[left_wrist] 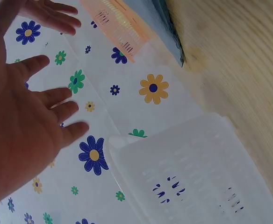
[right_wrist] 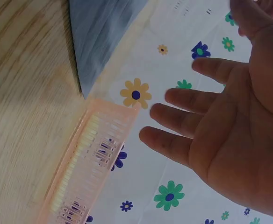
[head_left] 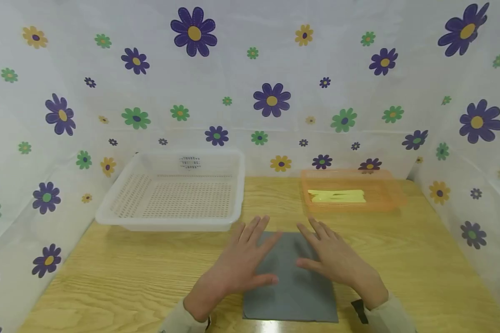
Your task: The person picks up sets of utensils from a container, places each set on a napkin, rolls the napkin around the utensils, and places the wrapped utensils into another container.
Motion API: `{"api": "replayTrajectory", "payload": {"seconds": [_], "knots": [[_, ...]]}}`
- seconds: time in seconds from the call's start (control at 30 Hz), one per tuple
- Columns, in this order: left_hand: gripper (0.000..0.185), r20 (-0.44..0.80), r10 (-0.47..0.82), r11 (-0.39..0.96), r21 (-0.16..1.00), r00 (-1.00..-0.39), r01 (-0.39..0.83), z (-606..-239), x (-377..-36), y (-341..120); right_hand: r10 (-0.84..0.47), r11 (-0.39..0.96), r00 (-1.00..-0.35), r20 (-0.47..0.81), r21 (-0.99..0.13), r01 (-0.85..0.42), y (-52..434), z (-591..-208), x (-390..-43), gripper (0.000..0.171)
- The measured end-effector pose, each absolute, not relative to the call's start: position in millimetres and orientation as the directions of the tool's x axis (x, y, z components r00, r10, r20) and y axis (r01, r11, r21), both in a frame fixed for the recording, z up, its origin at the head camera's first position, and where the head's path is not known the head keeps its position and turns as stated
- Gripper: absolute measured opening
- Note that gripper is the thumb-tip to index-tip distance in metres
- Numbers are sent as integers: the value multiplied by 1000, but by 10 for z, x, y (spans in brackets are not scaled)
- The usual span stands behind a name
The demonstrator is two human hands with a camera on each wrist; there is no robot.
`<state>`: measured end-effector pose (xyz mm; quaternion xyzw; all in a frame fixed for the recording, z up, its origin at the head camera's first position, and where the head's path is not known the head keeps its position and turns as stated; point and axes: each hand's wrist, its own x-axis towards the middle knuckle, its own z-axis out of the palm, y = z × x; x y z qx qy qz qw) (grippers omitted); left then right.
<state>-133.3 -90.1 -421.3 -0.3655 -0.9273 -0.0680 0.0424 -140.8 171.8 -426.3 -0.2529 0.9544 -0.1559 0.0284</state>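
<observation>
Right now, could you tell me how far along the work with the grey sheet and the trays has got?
It looks barely begun. The grey sheet lies flat on the table. In hand: the left hand and right hand are open over it, fingers straight. The white basket holds nothing, and the yellow cutlery sits in the orange tray, so everything beyond the sheet seems left to do.
</observation>
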Motion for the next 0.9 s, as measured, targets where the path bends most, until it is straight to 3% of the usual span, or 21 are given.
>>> {"api": "replayTrajectory", "payload": {"seconds": [0.17,0.33,0.9], "knots": [[66,166,702,699,24,-692,715,-4235,-1353,-862,-498,827,-867,-25,-315,-466,1744,-4248,-1404,66],[55,112,708,704,-25,-697,710,-4294,-1380,-876,-520,828,-849,-89,-296,-476,1725,-4243,-1406,49],[74,-161,644,763,64,-748,643,-4403,-1393,-907,-540,825,-829,-143,-284,-488,1593,-4364,-1353,47]]}}
